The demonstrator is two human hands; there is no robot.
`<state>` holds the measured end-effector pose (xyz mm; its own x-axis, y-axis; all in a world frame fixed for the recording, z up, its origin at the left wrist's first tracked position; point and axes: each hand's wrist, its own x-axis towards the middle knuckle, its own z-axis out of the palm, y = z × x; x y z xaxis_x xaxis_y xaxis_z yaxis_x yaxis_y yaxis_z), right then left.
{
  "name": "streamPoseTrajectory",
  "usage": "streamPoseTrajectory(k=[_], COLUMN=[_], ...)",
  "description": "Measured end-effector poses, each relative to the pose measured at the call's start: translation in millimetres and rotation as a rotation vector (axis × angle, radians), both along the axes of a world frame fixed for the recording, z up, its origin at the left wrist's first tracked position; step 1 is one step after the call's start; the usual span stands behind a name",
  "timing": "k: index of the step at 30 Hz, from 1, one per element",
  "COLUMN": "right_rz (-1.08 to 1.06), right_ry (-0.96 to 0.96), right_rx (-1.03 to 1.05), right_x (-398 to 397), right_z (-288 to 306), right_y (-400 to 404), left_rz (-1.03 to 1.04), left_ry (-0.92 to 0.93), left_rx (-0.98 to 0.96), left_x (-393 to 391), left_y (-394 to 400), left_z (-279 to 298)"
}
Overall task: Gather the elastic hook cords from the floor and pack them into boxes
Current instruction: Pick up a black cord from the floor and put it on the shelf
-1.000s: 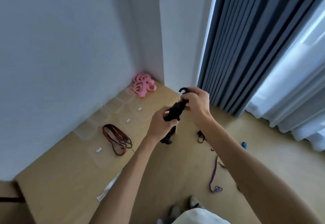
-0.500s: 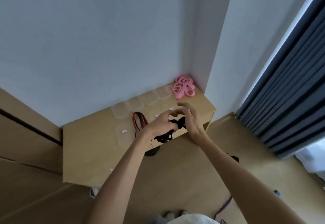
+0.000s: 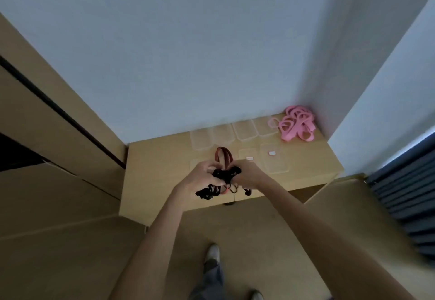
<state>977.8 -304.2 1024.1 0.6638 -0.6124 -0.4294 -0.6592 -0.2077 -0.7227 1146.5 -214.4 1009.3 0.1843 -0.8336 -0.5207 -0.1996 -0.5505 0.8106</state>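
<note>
Head view, black cord (image 3: 225,174) bunched between both hands' fingers (image 3: 211,166)

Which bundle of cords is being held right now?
The black cords, gripped between both hands; the red cords and pink cords lie on the cabinet top.

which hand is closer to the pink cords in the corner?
Right. The right hand holds the black cord on the side toward the pink cords, which lie farther back and to its right. The left hand is farther left.
</note>
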Motion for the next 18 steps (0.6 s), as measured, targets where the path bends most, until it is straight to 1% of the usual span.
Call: streamPoseTrajectory(k=[2, 4, 5, 6, 7, 9, 11, 12, 15, 18], right_rz=[-0.013, -0.07, -0.115, -0.163, -0.211, -0.314, -0.386, -0.407, -0.43, -0.424], right_ry=[0.049, 0.041, 0.029, 0.025, 0.03, 0.042, 0.044, 0.043, 0.047, 0.097], right_rx=[0.062, 0.147, 0.175, 0.189, 0.188, 0.174, 0.155, 0.147, 0.095, 0.019], right_x=[27, 52, 65, 79, 93, 123, 152, 166, 200, 221], right_z=[-14, -28, -36, -45, -55, -76, -98, -108, -139, -168], right_y=[-5, -11, -12, -13, -14, -13, -14, -14, -15, -14], left_rz=[0.003, 0.106, 0.183, 0.271, 0.351, 0.462, 0.493, 0.493, 0.513, 0.455], left_ry=[-0.207, -0.45, -0.535, -0.544, -0.478, -0.173, 0.163, 0.263, 0.373, 0.338], left_rx=[0.007, 0.024, 0.046, 0.087, 0.156, 0.302, 0.395, 0.394, 0.287, 0.18], left_x=[19, 45, 60, 74, 86, 105, 122, 133, 161, 179], left_y=[1, 1, 1, 0, -3, -11, -22, -29, -52, -72], left_z=[-15, -33, -42, -53, -64, -85, -100, -110, -139, -162])
